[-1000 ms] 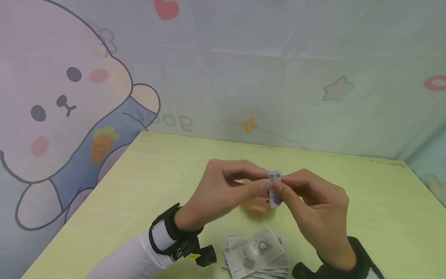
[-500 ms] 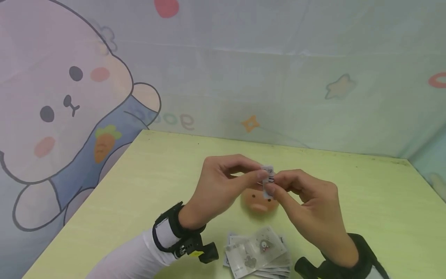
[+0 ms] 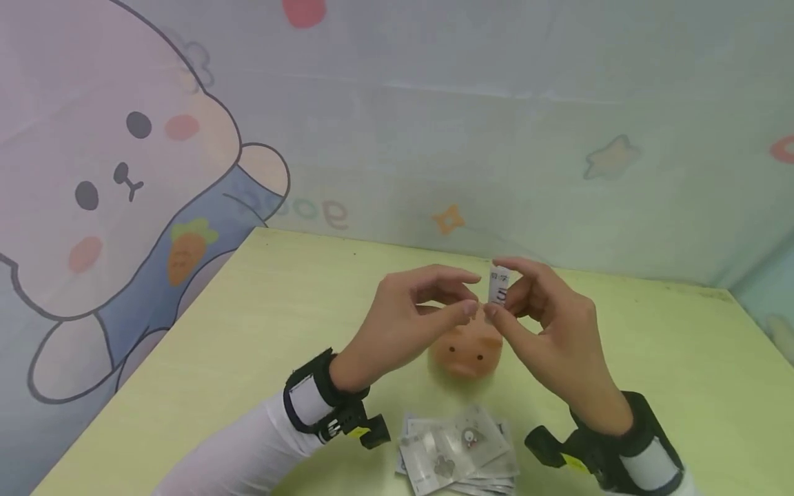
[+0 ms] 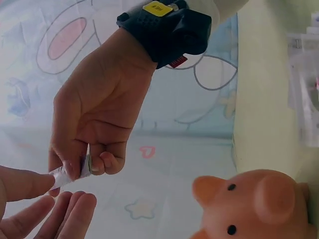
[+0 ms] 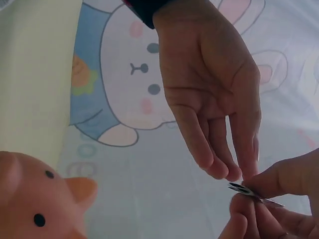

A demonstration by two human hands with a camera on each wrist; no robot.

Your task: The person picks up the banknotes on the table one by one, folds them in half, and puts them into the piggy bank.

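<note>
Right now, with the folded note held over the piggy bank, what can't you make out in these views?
- Piggy bank: its top, and any slot, sits behind both hands in the head view; both wrist views crop it at the frame edge.
- Folded note: print too small to read; right hand covers most of it.
- Left hand: its grip is unclear; the fingertips only meet the note's edge.
- Stack of notes: the count is unreadable, since they overlap.

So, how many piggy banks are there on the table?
1. The pink piggy bank stands on the green table, just below both hands and behind the stack of banknotes. None other shows, though the hands could hide something small.
</note>
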